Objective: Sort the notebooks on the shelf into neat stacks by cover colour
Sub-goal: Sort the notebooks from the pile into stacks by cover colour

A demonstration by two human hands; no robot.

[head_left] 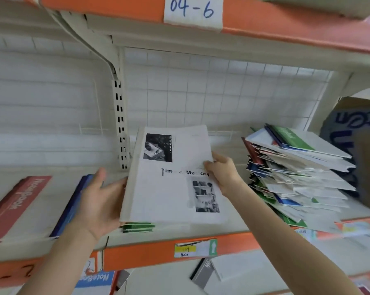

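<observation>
A white notebook [171,184] with black-and-white photos and the words "Time & Memory" is held tilted over the shelf [158,252]. My left hand [99,203] grips its left spine edge. My right hand [224,171] pinches its right edge. Beneath it lie green notebooks [138,227]. A blue notebook stack [73,207] sits just left of my left hand, and a red notebook [16,207] lies at the far left. A messy, leaning pile of mixed notebooks [296,177] stands at the right.
A slotted upright post [120,124] and a wire grid back panel [201,92] stand behind. A cardboard box [354,133] leans at the far right. An orange shelf above carries a "04-6" label [192,11]. More notebooks [203,273] lie on the lower shelf.
</observation>
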